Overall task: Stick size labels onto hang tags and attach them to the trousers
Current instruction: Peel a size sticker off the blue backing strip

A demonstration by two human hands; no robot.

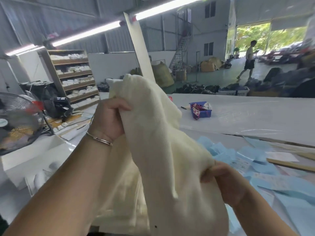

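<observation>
Cream knit trousers (158, 143) hang lifted in front of me, above the white table (247, 114). My left hand (110, 118) grips the fabric high up, with a thin bracelet on its wrist. Lower right, my right hand (223, 181) pinches a fold of the same fabric. Light blue label strips and white printed hang tags (242, 165) lie scattered on the table at the right. The cloth hides the table below it.
A small blue basket (202, 111) with colourful bits stands on the far table, a dark pen beside it. A floor fan (18, 121) stands at the left, wooden shelves (75, 77) behind it. A person walks in the background at the right.
</observation>
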